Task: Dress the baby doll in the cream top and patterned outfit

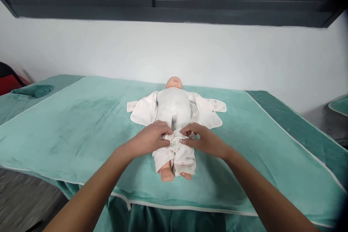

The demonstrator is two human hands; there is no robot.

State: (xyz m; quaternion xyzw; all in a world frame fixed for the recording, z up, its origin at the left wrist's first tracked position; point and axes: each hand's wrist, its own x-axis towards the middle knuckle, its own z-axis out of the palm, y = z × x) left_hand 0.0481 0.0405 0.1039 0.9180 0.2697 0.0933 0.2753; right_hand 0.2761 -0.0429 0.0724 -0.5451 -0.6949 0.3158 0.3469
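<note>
A baby doll (pixel 174 103) lies on its back on a green cloth, its head toward the wall and its feet toward me. Its white jacket (pixel 145 110) is spread open, with the sleeves out to both sides. White printed baby pants (pixel 186 159) cover the doll's legs, bunched at the thighs; both feet stick out below. My left hand (pixel 152 137) pinches the waistband at the left. Opposite it, my right hand (pixel 203 139) grips the waistband at the right, thumb and fingers closed on the fabric. The doll's white cloth torso is bare above the pants.
The green cloth (pixel 81 123) covers a wide table, whose front edge hangs down near me. Behind it stands a white wall (pixel 174 50) under a dark window frame (pixel 152 7). A red and black object (pixel 9 81) is at the far left.
</note>
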